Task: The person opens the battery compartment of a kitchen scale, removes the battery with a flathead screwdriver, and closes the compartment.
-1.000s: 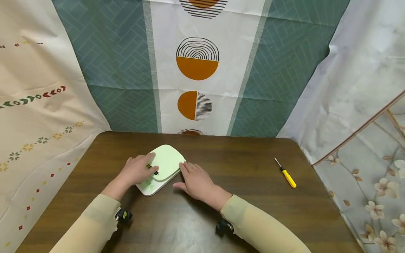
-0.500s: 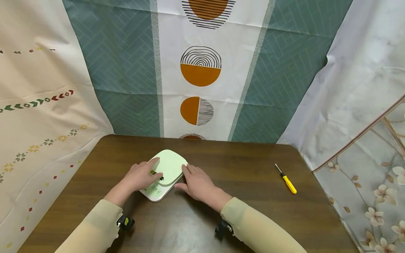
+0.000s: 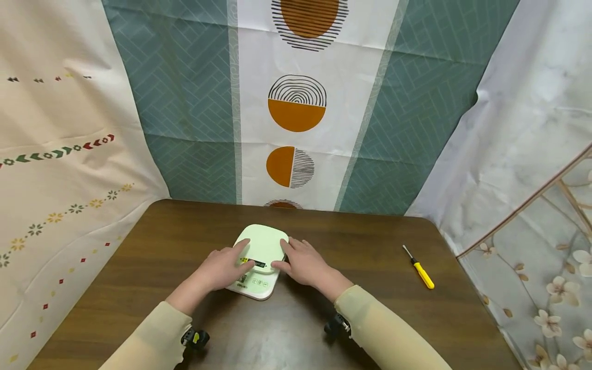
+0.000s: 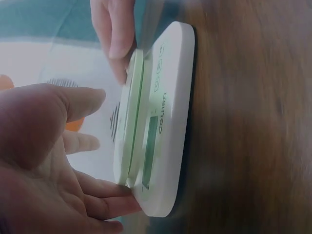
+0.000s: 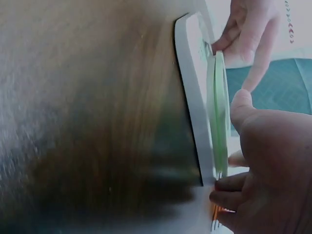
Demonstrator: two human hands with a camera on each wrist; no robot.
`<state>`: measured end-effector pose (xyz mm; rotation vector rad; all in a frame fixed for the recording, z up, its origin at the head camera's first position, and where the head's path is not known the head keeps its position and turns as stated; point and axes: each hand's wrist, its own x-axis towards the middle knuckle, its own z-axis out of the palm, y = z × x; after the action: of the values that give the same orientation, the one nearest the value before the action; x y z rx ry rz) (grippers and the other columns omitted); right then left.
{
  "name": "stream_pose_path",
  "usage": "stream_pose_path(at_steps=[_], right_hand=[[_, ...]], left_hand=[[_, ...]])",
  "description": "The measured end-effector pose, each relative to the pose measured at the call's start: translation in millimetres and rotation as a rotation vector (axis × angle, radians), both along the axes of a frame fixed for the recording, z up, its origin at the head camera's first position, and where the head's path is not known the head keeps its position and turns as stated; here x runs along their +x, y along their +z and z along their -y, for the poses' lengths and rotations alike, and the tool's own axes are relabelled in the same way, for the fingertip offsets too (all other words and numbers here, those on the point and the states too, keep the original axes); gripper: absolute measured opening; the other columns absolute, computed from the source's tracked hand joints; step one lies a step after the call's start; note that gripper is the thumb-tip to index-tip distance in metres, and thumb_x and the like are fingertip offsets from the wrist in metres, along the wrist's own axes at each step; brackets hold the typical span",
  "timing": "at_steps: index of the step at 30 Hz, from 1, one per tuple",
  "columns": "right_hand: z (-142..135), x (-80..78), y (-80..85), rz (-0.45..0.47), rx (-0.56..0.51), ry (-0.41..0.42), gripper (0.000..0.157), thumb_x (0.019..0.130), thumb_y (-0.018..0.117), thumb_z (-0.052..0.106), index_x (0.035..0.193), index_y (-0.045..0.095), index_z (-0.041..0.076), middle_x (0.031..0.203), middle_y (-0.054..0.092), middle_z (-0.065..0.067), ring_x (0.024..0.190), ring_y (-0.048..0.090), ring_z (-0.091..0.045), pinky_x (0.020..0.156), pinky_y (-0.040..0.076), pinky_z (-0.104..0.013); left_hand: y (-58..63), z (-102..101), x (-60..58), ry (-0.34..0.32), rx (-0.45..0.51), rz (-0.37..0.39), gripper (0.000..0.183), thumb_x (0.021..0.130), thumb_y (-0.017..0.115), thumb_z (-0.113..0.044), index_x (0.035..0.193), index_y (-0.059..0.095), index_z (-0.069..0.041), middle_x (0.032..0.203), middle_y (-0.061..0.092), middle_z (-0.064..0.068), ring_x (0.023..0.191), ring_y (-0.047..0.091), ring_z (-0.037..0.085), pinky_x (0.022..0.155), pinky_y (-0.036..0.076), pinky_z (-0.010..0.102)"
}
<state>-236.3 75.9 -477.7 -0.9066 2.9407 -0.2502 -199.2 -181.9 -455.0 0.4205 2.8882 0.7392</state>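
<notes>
A kitchen scale with a pale green weighing plate lies on the table, its buttons and display toward me. My left hand is at its left side, fingers extended, with the thumb and a finger over the plate's edge. In the left wrist view, other fingers touch the side of the scale and the thumb stands away from it. On the opposite side is my right hand, its fingers along the right edge and its thumb near the plate's front corner. Its lower fingers meet the scale's side in the right wrist view.
A screwdriver with a yellow handle lies on the right part of the brown wooden table. Patterned cloth hangs behind the table, with more cloth at both sides. A small black camera is strapped to each wrist.
Between both hands, the scale has turned from a slanted position to nearly facing me, and sits further right in the head view. Both hands have moved with it. The screwdriver stays put.
</notes>
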Motion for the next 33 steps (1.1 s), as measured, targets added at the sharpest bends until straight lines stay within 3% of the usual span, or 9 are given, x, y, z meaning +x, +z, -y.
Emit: stream_pose_path(at_steps=[9, 20, 33], right_hand=[[-16.0, -5.5, -0.8, 0.031, -0.011, -0.045, 0.077, 0.113, 0.058, 0.055, 0.167, 0.045, 0.003, 0.167, 0.047, -0.024, 0.157, 0.044, -0.037, 0.13, 0.031, -0.056], [-34.4, -7.7, -3.4, 0.05, -0.045, -0.082, 0.076, 0.113, 0.058, 0.054, 0.169, 0.043, 0.006, 0.17, 0.044, -0.022, 0.16, 0.039, -0.038, 0.132, 0.027, -0.057], [-61.2, 8.2, -2.0, 0.056, -0.072, -0.113, 0.076, 0.111, 0.063, 0.051, 0.168, 0.044, 0.004, 0.169, 0.046, -0.023, 0.159, 0.04, -0.041, 0.131, 0.028, -0.059]], left_hand=[[-0.3, -22.0, 10.1, -0.01, 0.013, -0.007, 0.068, 0.109, 0.071, -0.036, 0.164, 0.048, -0.004, 0.133, 0.072, 0.028, 0.122, 0.07, 0.047, 0.106, 0.048, 0.07], [-3.7, -41.5, 15.6, -0.022, -0.023, -0.042, 0.066, 0.108, 0.071, -0.037, 0.164, 0.051, -0.008, 0.127, 0.076, 0.024, 0.124, 0.071, 0.042, 0.113, 0.042, 0.07], [-6.3, -58.0, 19.2, -0.056, -0.002, -0.065, 0.064, 0.107, 0.073, -0.036, 0.162, 0.054, -0.009, 0.123, 0.078, 0.019, 0.122, 0.071, 0.04, 0.116, 0.038, 0.071]])
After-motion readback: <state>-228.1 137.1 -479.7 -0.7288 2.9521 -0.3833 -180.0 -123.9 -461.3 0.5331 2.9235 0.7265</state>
